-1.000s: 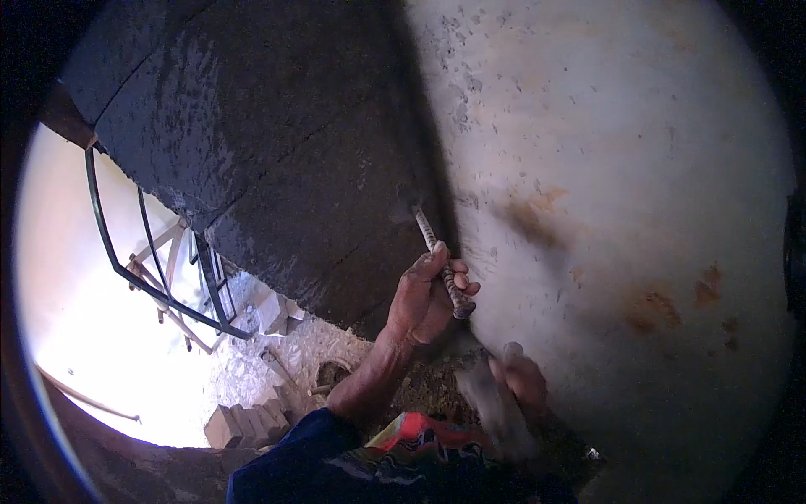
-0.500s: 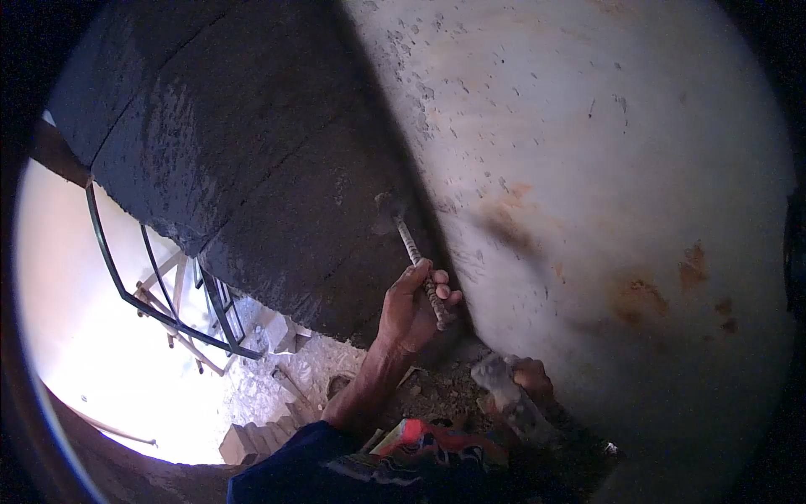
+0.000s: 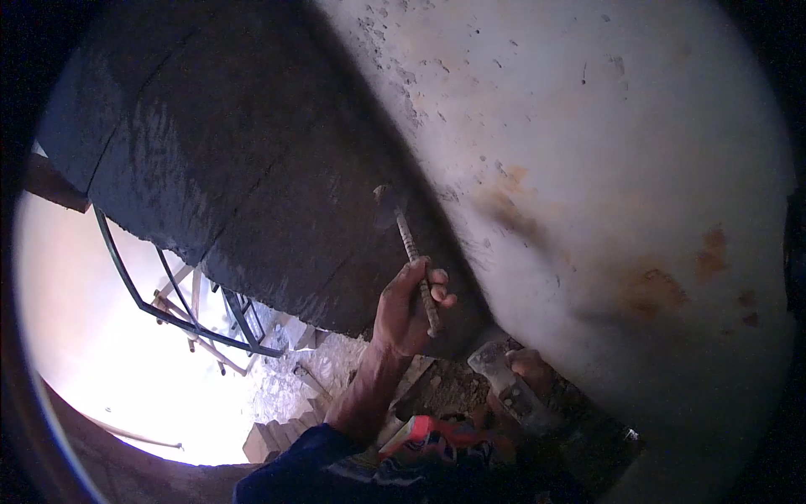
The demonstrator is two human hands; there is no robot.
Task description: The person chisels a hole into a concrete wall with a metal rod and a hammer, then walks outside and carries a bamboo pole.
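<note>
My left hand (image 3: pixel 409 304) is wrapped round a ribbed metal rod (image 3: pixel 408 238), whose upper tip touches a small chipped spot (image 3: pixel 384 198) in the dark grey wall (image 3: pixel 277 160). Below and to the right, my right hand (image 3: pixel 531 373) is closed on a dusty grey hammer-like tool (image 3: pixel 502 378). Its head lies a little below the lower end of the rod, apart from it. The handle is hard to make out in the shadow.
A pale, stained wall (image 3: pixel 588 168) meets the dark one at a slanting corner. A black metal frame (image 3: pixel 168 315) stands at the left, near stacked blocks (image 3: pixel 273 438). Rubble (image 3: pixel 449 391) lies below my hands.
The view has shifted and tilted. The tool in my right hand, blurred a second ago, now shows clearly nearer the rod's lower end. A pale chipped spot now shows at the rod's tip.
</note>
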